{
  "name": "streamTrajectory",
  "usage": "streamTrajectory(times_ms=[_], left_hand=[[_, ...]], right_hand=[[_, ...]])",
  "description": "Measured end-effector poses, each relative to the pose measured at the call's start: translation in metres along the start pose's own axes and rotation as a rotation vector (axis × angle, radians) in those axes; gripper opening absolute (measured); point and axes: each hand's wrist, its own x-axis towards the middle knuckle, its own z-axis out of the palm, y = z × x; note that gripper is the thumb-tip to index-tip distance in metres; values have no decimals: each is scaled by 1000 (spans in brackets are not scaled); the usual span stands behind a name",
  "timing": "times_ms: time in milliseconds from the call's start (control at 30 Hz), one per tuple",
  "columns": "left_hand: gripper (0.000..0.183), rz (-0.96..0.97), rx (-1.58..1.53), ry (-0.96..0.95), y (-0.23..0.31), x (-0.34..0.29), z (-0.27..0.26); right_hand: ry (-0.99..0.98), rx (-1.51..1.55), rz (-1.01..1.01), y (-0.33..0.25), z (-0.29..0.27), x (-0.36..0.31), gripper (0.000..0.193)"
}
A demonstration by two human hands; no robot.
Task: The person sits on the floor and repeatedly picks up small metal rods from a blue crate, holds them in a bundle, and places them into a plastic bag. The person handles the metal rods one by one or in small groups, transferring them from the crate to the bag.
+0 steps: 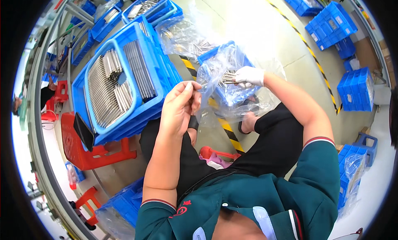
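Note:
My left hand (179, 102) is bare, its fingers pinched together near the open bag; what sits between the fingertips is too small to make out. My right hand (250, 76), in a white glove, is closed on a thin metal rod (233, 82) pointing toward the left hand. Below both hands, a blue bin (219, 50) is lined with a clear plastic bag (207, 70). Several slim metal pins (227, 76) lie inside the bag. Beside my left arm, a light-blue tray (133, 97) full of silvery metal rods (103, 88) rests on a stack of blue crates (163, 80).
A red stool (85, 144) supports the crates at left. Another plastic bag (176, 34) with metal parts lies beyond them. Blue bins (143, 5) of metal pieces stand far left, more blue crates (331, 26) at right. Yellow-black tape (309, 47) marks the floor.

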Motion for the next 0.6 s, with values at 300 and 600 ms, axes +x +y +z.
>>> streamTrajectory(times_ms=[300,600], left_hand=[[22,47,-206,-97,-13,0,-8],[23,23,-374,-201,-9,-7,-14]], right_hand=[[222,162,-420,-93,103,-107,20],[646,-236,-708,-95,142,-97,24]])
